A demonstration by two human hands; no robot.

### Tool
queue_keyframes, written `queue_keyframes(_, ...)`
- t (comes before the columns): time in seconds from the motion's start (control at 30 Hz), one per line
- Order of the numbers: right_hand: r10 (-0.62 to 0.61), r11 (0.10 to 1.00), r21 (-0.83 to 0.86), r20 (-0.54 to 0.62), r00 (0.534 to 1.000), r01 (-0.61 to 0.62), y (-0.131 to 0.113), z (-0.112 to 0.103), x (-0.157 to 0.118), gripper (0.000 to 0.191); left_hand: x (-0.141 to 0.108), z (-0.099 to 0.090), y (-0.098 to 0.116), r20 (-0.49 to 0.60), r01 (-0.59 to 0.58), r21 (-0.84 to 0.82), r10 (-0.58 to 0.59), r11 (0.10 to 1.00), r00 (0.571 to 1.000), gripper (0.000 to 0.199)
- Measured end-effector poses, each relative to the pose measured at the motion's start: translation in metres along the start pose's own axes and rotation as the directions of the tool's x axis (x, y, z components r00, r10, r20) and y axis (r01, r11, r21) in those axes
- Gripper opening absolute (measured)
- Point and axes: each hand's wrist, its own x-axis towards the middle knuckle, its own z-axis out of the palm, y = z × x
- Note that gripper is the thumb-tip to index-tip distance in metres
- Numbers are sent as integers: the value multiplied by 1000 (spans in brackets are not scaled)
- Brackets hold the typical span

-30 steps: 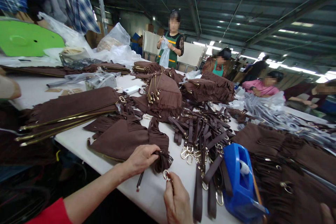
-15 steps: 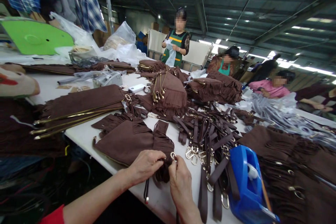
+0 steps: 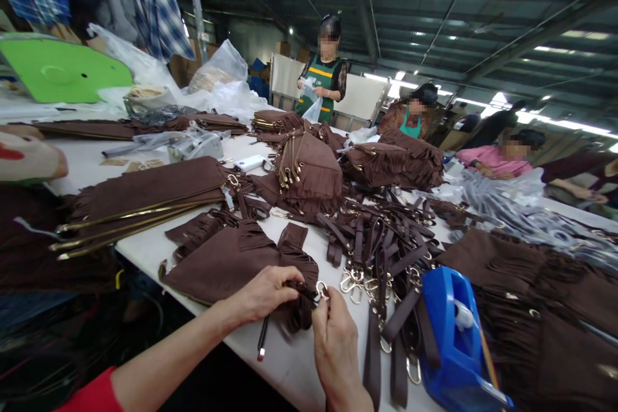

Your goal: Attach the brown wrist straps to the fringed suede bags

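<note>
A dark brown fringed pouch (image 3: 217,261) lies at the table's front edge, its zipper side toward me. My left hand (image 3: 270,293) pinches a corner of this pouch, fingers closed. Just to the right, my right hand (image 3: 335,335) is closed on a gold metal clasp (image 3: 321,290), held against the pouch's corner; its strap is mostly hidden by the hand. Whether the clasp is hooked on, I cannot tell. Below my left hand a thin dark zipper pull (image 3: 262,341) with a metal tip hangs over the edge.
Brown wrist straps (image 3: 381,257) with gold clasps are heaped right of my hands, beside a blue tape dispenser (image 3: 449,335). Stacked pouches (image 3: 149,193) lie left, more fringed pouches (image 3: 550,283) right. Across the white table (image 3: 145,248), a person in a green apron (image 3: 321,87) handles clear plastic.
Both hands stay at the pouch's corner. The clasp has turned slightly and shows more above my right fingers; my left hand and the pouch have shifted a little left.
</note>
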Motion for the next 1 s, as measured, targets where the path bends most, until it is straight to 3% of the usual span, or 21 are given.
queue_keyframes(0.1, -14, 999, 41, -3, 1000, 14, -2, 5, 7, 32, -1, 1, 1, 42, -32, -105, 37, 994, 998, 31)
queue_keyframes(0.2, 49, 961, 266, 115, 992, -78, -4, 9, 14, 31, -3, 1, 2, 28, -27, -152, 32, 988, 999, 31)
queue_keyframes(0.27, 145, 823, 493, 300, 943, -283, -4, 10, 18, 31, -4, 0, 2, -10, -11, -166, 9, 986, 1000, 29)
queue_keyframes(0.33, 188, 614, 631, 466, 864, -474, -3, 10, 20, 32, -5, 0, 4, -24, 12, -203, -18, 979, 1000, 27)
queue_keyframes(0.4, 174, 473, 688, 540, 824, -551, -1, 10, 23, 33, -7, -1, 6, -4, 55, -257, -58, 965, 998, 24)
queue_keyframes(0.47, 139, 411, 717, 561, 816, -563, 2, 10, 26, 33, -9, -3, 10, 40, 112, -313, -105, 943, 994, 26)
queue_keyframes(0.6, 78, 380, 700, 627, 775, -605, 4, 10, 32, 35, -14, -8, 13, 143, 145, -384, -96, 912, 985, 30)
queue_keyframes(0.73, 33, 376, 652, 701, 713, -658, 4, 8, 30, 34, -17, -13, 12, 120, 66, -298, -32, 952, 992, 21)
queue_keyframes(0.8, 24, 343, 642, 723, 690, -685, 5, 7, 28, 34, -18, -15, 12, 122, 85, -301, -51, 950, 991, 21)
queue_keyframes(0.9, 2, 312, 646, 733, 680, -697, 5, 5, 25, 36, -19, -16, 13, 140, 141, -329, -99, 934, 985, 23)
queue_keyframes(1.0, -5, 334, 667, 708, 706, -666, 2, 7, 23, 38, -19, -16, 13, 132, 151, -348, -111, 925, 985, 23)
